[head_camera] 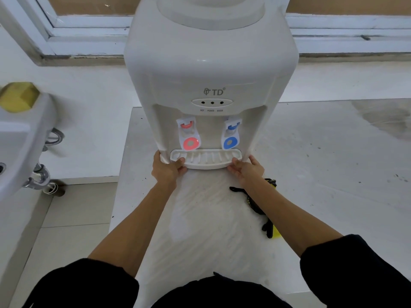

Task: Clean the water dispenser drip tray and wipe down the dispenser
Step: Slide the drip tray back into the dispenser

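A white tabletop water dispenser point(211, 70) stands on a white counter point(311, 152), facing me. It has a red tap point(189, 135) on the left and a blue tap point(231, 136) on the right. Below the taps sits the white slotted drip tray point(205, 158) in its slot at the base. My left hand point(168, 168) grips the tray's left end, thumb on its rim. My right hand point(246, 168) holds the tray's right end, fingers against its edge.
A black and yellow item point(266, 210) lies on the counter to the right of my right forearm. A white sink point(20, 138) with a yellow sponge point(17, 96) on its rim stands at the left. A window sill point(89, 41) runs behind.
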